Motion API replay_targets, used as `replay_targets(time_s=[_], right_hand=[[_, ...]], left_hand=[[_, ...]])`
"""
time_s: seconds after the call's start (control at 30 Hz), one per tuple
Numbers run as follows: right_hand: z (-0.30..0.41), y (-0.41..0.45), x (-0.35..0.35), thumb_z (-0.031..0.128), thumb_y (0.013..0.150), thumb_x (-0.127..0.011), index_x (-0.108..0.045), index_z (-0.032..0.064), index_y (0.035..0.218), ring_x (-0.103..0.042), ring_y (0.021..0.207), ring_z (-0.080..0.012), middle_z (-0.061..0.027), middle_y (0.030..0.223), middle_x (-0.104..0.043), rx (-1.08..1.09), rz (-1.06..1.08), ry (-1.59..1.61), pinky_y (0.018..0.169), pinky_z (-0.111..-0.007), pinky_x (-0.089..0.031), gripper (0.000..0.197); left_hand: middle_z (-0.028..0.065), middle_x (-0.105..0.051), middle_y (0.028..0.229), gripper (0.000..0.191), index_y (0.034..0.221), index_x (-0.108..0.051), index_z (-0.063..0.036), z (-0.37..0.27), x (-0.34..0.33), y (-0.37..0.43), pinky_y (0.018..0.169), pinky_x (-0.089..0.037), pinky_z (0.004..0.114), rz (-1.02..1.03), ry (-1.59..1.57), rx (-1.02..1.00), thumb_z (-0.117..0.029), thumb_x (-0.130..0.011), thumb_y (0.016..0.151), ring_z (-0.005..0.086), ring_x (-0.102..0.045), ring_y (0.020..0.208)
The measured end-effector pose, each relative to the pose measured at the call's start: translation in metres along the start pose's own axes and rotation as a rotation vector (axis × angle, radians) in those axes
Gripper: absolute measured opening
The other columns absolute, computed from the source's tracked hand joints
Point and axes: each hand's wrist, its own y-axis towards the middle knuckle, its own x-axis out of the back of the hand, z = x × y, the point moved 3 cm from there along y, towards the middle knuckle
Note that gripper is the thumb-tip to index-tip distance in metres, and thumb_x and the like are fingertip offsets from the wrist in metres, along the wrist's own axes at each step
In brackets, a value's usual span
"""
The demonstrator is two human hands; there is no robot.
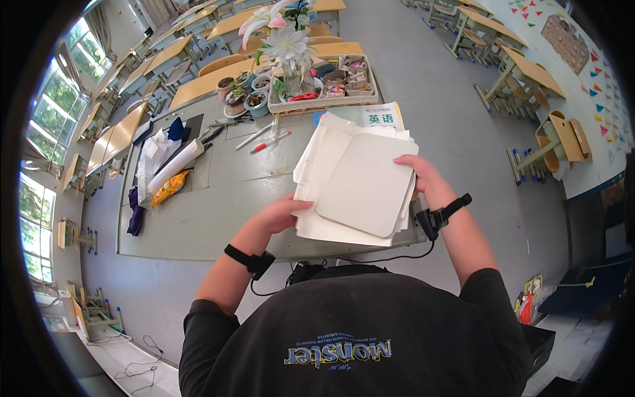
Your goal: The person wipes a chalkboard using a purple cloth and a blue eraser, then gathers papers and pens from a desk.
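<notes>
A loose stack of white paper sheets (342,226) hangs over the near part of the grey desk, its edges uneven. On top lies a pale board or card with rounded corners (367,183). My left hand (285,212) grips the stack's left edge, thumb on top and fingers beneath. At the right side, my right hand (420,173) holds the stack with its thumb on the pale board; its other fingers are mostly hidden. Behind the stack, a textbook with a printed cover (382,115) is partly covered by the sheets.
A woven tray (322,105) holds a flower vase (297,79) and small items. Beside it stand potted plants (238,97). Pens (270,142), a white roll (176,166) and a yellow packet (170,188) lie on the desk (238,213). Cables from wrist straps hang near my body.
</notes>
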Motion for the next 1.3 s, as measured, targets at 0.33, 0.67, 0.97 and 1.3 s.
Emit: replay_targets(time_s=[0.33,0.67,0.97,1.3], right_hand=[[0.031,0.04,0.029,0.007,0.074,-0.061,-0.041,-0.0067,0.122,-0.058,0.094,-0.0274,-0.02,0.104,-0.057,0.475,-0.414,-0.455,0.079,-0.037,-0.049,0.053],[0.045,0.05,0.005,0.035,0.079,-0.056,-0.044,-0.0002,0.123,-0.049,0.107,-0.0394,-0.0228,0.12,-0.047,0.484,-0.654,-1.409,0.091,-0.042,-0.041,0.057],[-0.007,-0.001,-0.026,0.044,0.083,-0.047,-0.029,0.0065,0.135,-0.014,0.131,-0.0411,-0.0203,0.142,-0.019,0.394,-0.466,-1.902,0.101,-0.06,-0.017,0.066],[-0.054,-0.024,-0.026,0.041,0.088,-0.04,-0.027,0.0061,0.136,-0.01,0.132,-0.0416,-0.0186,0.144,-0.015,0.662,-0.387,-2.035,0.098,-0.066,-0.008,0.061]], left_hand=[[0.0141,-0.047,0.122,0.056,0.135,-0.021,-0.0069,-0.024,-0.051,0.054,0.074,-0.052,0.038,-0.236,0.247,-0.031,-0.022,-0.046,0.087,0.0253,-0.055,0.102],[0.028,-0.058,0.097,0.059,0.114,-0.038,0.0047,-0.036,-0.04,0.063,0.078,-0.046,0.046,-0.605,1.07,-0.075,-0.048,-0.039,0.088,0.0392,-0.057,0.093],[0.0201,-0.06,0.1,0.06,0.107,-0.051,0.0018,-0.043,-0.05,0.052,0.079,-0.045,0.044,-0.221,1.466,-0.118,-0.052,-0.03,0.089,0.0377,-0.057,0.092],[0.015,-0.063,0.095,0.037,0.102,-0.059,-0.0065,-0.127,0.133,0.062,0.08,-0.046,0.039,-0.934,1.117,-0.134,-0.033,-0.058,0.077,0.0318,-0.058,0.091]])
